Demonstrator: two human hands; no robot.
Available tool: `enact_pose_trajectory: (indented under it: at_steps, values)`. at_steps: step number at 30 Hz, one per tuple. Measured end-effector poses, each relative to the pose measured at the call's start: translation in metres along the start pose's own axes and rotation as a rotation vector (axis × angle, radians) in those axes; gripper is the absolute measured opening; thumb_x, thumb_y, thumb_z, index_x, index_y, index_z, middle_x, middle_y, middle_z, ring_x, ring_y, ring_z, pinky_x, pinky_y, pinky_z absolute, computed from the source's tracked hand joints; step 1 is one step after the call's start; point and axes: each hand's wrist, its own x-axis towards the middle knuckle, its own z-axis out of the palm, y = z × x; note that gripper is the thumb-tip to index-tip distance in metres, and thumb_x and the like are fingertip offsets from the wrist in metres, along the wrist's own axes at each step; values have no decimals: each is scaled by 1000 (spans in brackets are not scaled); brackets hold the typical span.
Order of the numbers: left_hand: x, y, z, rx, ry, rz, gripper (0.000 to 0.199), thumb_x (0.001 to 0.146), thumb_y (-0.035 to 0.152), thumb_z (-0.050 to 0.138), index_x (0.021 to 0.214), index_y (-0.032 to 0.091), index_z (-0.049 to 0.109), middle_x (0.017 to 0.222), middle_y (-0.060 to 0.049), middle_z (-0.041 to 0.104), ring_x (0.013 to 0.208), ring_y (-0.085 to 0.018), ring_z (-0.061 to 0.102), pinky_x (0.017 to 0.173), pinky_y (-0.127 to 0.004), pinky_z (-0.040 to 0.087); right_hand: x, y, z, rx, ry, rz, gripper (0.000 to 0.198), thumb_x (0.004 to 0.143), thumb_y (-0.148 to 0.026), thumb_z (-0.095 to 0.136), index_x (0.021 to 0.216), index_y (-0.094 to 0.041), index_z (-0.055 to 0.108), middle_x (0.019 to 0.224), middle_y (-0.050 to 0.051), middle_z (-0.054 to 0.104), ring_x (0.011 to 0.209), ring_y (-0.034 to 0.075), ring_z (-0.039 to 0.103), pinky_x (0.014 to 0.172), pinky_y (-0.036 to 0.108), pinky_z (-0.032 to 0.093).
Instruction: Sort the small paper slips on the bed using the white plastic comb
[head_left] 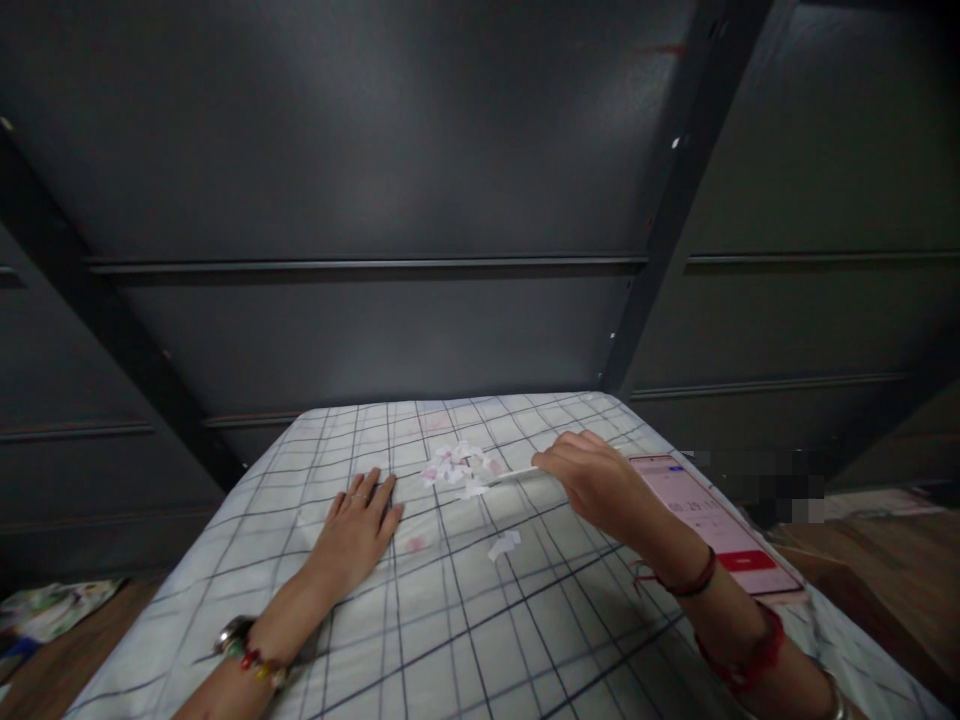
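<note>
My left hand (361, 523) lies flat on the checked white cloth (465, 640), fingers spread and nothing in its grasp. Closed fingers of my right hand (596, 480) pinch a thin white stick (517, 472), whose far tip reaches the right edge of a small heap of white paper scraps (454, 466). Some of the scraps have pinkish marks. A few more paper bits (504, 545) lie apart, nearer to me. The stick's other end is mostly hidden behind the right hand.
A phone (720, 525) with a timer on its screen lies right of my right forearm. Dark grey panels (390, 340) rise behind the cloth-covered surface. Beyond its right side is a brown cardboard box (847, 590); a printed bag (56, 610) lies low on the left.
</note>
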Motion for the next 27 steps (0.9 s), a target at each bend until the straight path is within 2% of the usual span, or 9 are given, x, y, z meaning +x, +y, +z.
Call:
enact_pose_trajectory:
  at_steps: [8, 15, 20, 27]
  values:
    - [0, 2, -5, 14, -56, -2, 52, 92, 39, 28, 135, 12, 40, 142, -16, 36, 130, -34, 31, 99, -48, 32, -2, 3, -4, 24, 21, 5, 34, 72, 5, 36, 81, -17, 60, 71, 2, 59, 71, 16, 48, 68, 29, 31]
    - [0, 3, -3, 6, -46, -10, 51, 92, 39, 29, 134, 13, 41, 142, -15, 37, 130, -34, 30, 99, -49, 33, -1, 5, 7, -37, -6, 2, 36, 70, 6, 36, 81, -18, 60, 70, 1, 59, 71, 16, 47, 69, 28, 30]
    - [0, 2, -2, 10, -36, -17, 51, 92, 39, 29, 134, 13, 42, 141, -15, 37, 129, -34, 31, 99, -49, 32, -2, 6, 4, -71, 46, 23, 35, 68, 6, 37, 80, -18, 60, 70, 2, 59, 71, 16, 47, 68, 29, 31]
    - [1, -1, 3, 3, -2, 1, 51, 91, 40, 29, 133, 14, 43, 141, -15, 39, 129, -33, 32, 99, -49, 32, -1, 5, 6, -65, 18, 10, 37, 68, 7, 36, 81, -18, 61, 70, 1, 59, 71, 15, 47, 69, 28, 32]
